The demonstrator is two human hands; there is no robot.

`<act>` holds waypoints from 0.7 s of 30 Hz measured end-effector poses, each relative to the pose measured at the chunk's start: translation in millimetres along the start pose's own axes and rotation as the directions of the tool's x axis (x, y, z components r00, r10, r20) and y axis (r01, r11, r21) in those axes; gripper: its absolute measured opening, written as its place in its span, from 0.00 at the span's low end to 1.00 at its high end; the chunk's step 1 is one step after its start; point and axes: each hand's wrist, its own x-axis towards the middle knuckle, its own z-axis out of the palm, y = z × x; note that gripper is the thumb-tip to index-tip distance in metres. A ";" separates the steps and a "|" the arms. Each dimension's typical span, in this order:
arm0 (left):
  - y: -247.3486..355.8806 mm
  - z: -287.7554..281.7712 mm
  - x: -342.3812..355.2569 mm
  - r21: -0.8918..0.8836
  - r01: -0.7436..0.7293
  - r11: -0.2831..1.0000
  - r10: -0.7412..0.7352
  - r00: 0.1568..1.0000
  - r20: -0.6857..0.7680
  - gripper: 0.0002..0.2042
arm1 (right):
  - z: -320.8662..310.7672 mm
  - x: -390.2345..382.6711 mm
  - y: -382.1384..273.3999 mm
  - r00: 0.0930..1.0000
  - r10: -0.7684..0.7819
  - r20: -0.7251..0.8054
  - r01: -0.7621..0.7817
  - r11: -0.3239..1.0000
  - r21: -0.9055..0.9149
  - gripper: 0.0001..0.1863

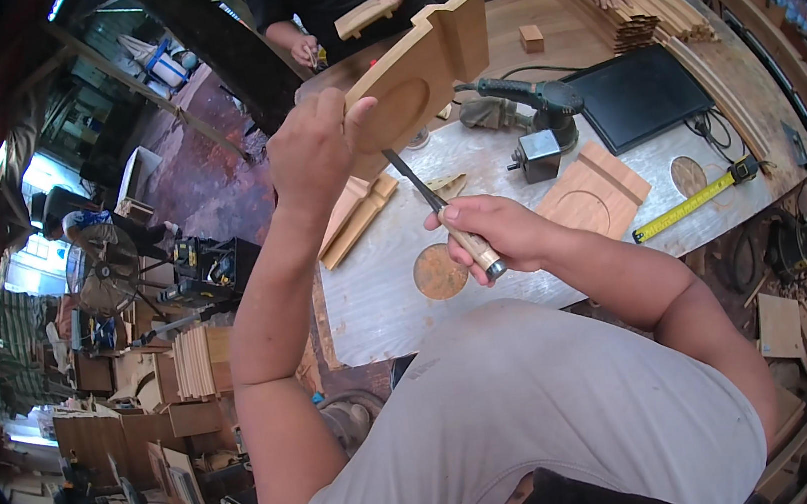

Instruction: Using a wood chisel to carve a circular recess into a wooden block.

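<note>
My left hand [316,152] is closed on the left end of a wooden board [417,74], holding it up above the table. The board has a shallow round recess in its face and a raised step at its far right end. In my right hand [501,228] is a chisel [419,188], gripped by its wooden handle. Its dark blade points up and to the left, and the tip reaches the board's lower edge; whether it touches cannot be told. A similar board [593,193] with a round recess lies on the table to the right of my right hand.
On the grey-topped table [370,306] are a power sander [531,100], a black flat panel [641,97], a yellow tape measure [690,205] and stepped wood pieces [359,219]. Across it, one person holds a wooden piece [367,17]; another's hands rest on stacked strips [600,6]. A fan [103,269] stands left.
</note>
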 end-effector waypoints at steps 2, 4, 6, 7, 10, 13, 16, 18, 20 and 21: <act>-0.7 -0.5 -0.9 -0.015 -0.002 1.000 0.002 1.000 -0.009 0.19 | -6.2 -1.8 -0.4 1.000 0.000 -0.020 -0.001 0.999 -0.047 0.20; -3.5 -1.3 -1.6 -0.012 -0.014 1.000 0.014 0.999 -0.030 0.19 | -14.0 -3.5 -3.2 0.999 0.001 -0.040 -0.005 0.996 -0.094 0.20; -3.5 -3.3 -2.6 -0.010 -0.019 1.000 0.019 1.000 -0.022 0.19 | -22.6 -4.3 -7.3 0.994 -0.039 -0.104 0.016 0.977 -0.213 0.19; -3.7 -4.9 -2.5 -0.005 -0.025 1.000 0.025 1.000 -0.016 0.19 | -23.6 -5.6 -9.8 0.994 -0.038 -0.103 0.015 0.977 -0.213 0.19; -2.8 -7.0 -0.3 -0.010 -0.044 0.999 0.043 0.999 -0.021 0.19 | -20.5 -10.0 -13.8 0.976 -0.088 -0.201 0.009 0.930 -0.367 0.18; 1.0 -5.2 -1.0 -0.041 -0.018 0.999 0.018 1.000 0.007 0.19 | -11.1 -4.2 -6.2 0.978 -0.026 -0.206 -0.020 0.976 -0.218 0.18; 4.8 2.4 -3.3 -0.064 -0.011 0.998 0.011 1.000 0.004 0.19 | 11.9 -7.7 -9.0 0.996 0.023 -0.088 -0.032 0.994 -0.100 0.20; 7.4 3.5 -2.7 -0.070 -0.015 0.997 0.015 1.000 -0.001 0.19 | 19.5 -8.0 -10.7 1.000 0.021 -0.006 -0.021 1.000 0.019 0.21; 6.6 3.7 -4.2 -0.068 -0.011 0.998 0.011 1.000 -0.002 0.19 | 19.0 -11.6 -15.7 0.999 0.017 0.049 -0.021 0.996 0.086 0.21; 5.2 4.2 -4.5 -0.088 -0.010 0.996 0.008 1.000 -0.021 0.19 | 18.0 -13.0 -17.9 0.995 0.009 0.101 -0.024 0.988 0.153 0.21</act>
